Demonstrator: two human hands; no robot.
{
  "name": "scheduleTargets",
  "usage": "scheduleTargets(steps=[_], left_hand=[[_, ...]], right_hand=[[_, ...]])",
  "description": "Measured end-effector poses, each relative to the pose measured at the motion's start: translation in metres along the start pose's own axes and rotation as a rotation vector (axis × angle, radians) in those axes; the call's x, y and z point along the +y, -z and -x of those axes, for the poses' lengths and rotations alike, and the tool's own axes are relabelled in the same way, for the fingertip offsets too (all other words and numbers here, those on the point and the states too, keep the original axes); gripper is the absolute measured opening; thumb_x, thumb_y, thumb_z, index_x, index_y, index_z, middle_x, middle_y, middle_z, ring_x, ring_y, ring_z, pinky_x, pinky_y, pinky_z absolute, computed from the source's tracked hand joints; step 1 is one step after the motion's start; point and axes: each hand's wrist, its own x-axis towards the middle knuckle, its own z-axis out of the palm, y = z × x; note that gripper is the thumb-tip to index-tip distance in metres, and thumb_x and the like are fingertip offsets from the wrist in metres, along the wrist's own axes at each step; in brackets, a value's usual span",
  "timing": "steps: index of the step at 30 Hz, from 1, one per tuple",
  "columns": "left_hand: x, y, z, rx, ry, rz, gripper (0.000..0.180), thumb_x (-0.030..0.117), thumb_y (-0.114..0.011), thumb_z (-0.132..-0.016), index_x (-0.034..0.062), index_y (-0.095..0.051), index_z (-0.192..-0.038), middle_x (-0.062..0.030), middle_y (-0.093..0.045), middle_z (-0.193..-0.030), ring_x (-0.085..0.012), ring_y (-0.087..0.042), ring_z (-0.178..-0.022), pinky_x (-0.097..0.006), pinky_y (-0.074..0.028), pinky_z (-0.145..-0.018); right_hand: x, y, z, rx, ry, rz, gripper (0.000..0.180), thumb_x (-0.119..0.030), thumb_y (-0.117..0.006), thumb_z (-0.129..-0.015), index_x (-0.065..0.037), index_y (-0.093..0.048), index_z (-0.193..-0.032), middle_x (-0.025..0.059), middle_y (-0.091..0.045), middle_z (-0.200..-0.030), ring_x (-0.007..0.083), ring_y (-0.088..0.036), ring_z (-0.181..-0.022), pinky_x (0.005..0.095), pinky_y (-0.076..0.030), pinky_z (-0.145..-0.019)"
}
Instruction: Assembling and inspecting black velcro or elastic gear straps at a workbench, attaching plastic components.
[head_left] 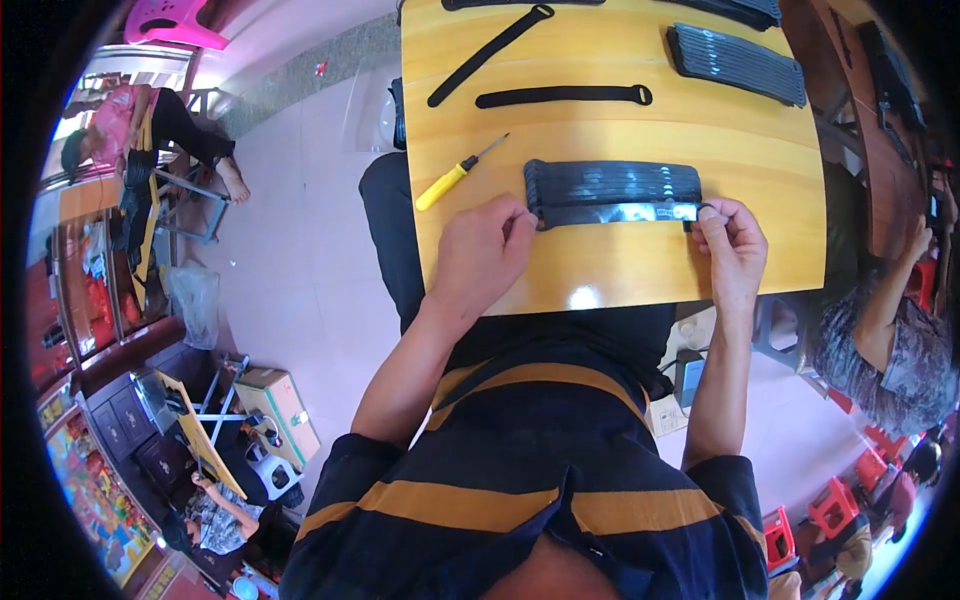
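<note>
A row of black straps (610, 182) lies side by side near the middle of the yellow wooden table (620, 270). Along its near side runs one shiny black strap (610, 214) with a small white patch towards its right end. My left hand (485, 250) is closed, thumb and forefinger pinching the strap's left end. At the other end, my right hand (733, 245) grips it between thumb and fingers. A yellow-handled screwdriver (447, 185) rests left of the row. Two loose black hook-and-loop straps (565, 96), each with a loop at one end, lie farther back.
A stacked bundle of black straps (737, 66) sits at the table's back right, another bundle (740, 8) behind it. Other people work at small tables to the left and right. A pink plastic chair (178, 22) stands far left; red stools (833, 508) are at lower right.
</note>
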Motion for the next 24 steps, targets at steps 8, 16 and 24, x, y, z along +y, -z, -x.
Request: scheduleTargets(steps=[8, 16, 24], left_hand=[[0.002, 0.001, -0.009, -0.034, 0.068, 0.012, 0.016, 0.014, -0.068, -0.093, 0.0017, -0.068, -0.084, -0.0169, -0.066, -0.069, -0.0351, -0.067, -0.063, -0.043, -0.050, -0.060], [-0.001, 0.000, -0.011, -0.022, 0.032, -0.002, 0.015, 0.014, -0.071, -0.093, 0.0004, -0.070, -0.087, -0.0113, -0.063, -0.064, -0.0170, -0.059, -0.055, -0.032, -0.046, -0.054], [-0.005, 0.002, -0.007, -0.032, 0.043, 0.016, 0.014, 0.014, -0.069, -0.092, 0.0012, -0.070, -0.086, -0.0160, -0.066, -0.068, -0.0310, -0.066, -0.060, -0.039, -0.050, -0.058]], right_hand=[[-0.002, 0.000, -0.003, 0.012, -0.074, 0.017, 0.008, -0.008, -0.071, -0.099, -0.002, -0.072, -0.104, -0.0027, -0.066, -0.083, 0.0045, -0.057, -0.072, 0.0194, -0.046, -0.066], [-0.001, -0.002, 0.000, 0.030, -0.083, -0.009, 0.007, -0.006, -0.071, -0.099, -0.003, -0.072, -0.105, -0.0040, -0.066, -0.083, 0.0028, -0.056, -0.070, 0.0188, -0.046, -0.063], [0.005, -0.004, -0.001, 0.013, -0.068, 0.026, 0.008, -0.007, -0.072, -0.098, -0.001, -0.072, -0.104, -0.0041, -0.066, -0.080, 0.0035, -0.057, -0.070, 0.0190, -0.047, -0.064]])
